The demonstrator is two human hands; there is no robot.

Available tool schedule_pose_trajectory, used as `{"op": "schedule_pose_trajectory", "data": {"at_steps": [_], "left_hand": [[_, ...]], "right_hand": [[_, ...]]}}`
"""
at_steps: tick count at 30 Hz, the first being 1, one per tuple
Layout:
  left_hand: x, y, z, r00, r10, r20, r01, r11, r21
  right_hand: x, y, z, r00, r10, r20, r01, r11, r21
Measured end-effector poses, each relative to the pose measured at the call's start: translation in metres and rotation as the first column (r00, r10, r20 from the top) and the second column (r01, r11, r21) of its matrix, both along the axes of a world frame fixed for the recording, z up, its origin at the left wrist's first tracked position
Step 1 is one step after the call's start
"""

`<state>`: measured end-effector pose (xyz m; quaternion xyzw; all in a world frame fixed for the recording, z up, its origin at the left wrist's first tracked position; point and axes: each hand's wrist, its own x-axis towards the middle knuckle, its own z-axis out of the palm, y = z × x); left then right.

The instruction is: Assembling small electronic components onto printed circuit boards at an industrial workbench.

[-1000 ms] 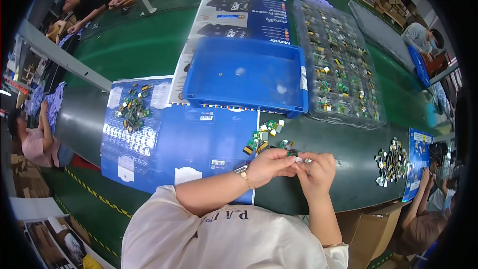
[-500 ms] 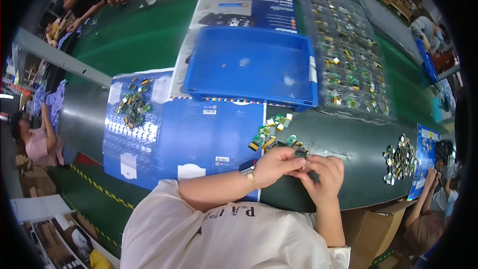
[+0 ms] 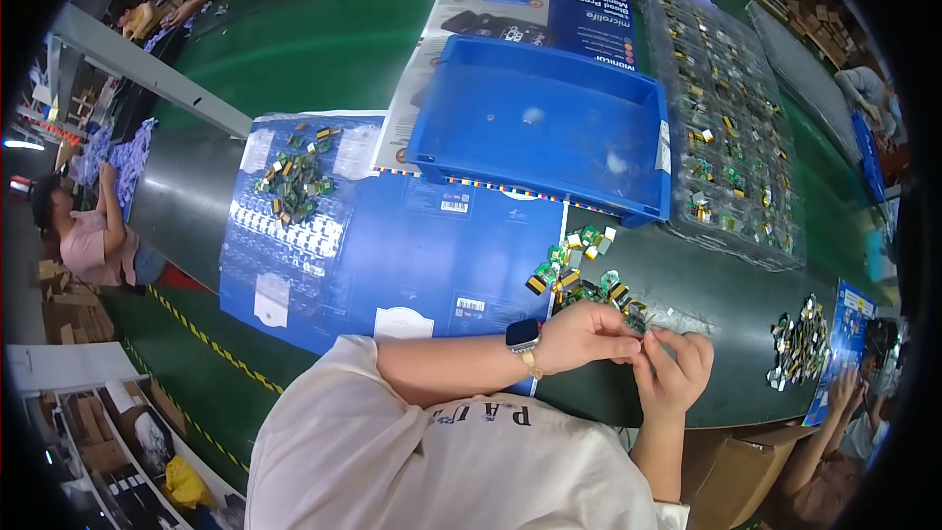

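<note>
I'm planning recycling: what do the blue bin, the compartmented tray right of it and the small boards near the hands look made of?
Blue bin: probably moulded plastic, faintly glossy, from its even colour and soft sheen. Compartmented tray: likely thin plastic, shiny, being see-through with glints. Small boards: perhaps green laminate, with silvery and gold-coloured patches whose shine suggests metal.
</note>
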<state>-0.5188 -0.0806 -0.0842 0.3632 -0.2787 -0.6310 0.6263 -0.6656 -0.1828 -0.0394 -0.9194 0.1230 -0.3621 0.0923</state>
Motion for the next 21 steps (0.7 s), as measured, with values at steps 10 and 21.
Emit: {"op": "schedule_pose_trajectory", "data": {"at_steps": [10,21], "left_hand": [[-0.004,-0.005,0.002,0.973,0.074,-0.219,-0.038,0.986,0.162],[0.006,0.001,0.003,0.977,0.125,-0.174,-0.112,0.99,0.082]], "right_hand": [[0.003,0.001,0.0,0.999,-0.031,0.025,0.024,0.972,0.233],[0.115,-0.058,0.041,0.998,-0.053,-0.041,0.054,0.998,0.026]]}}
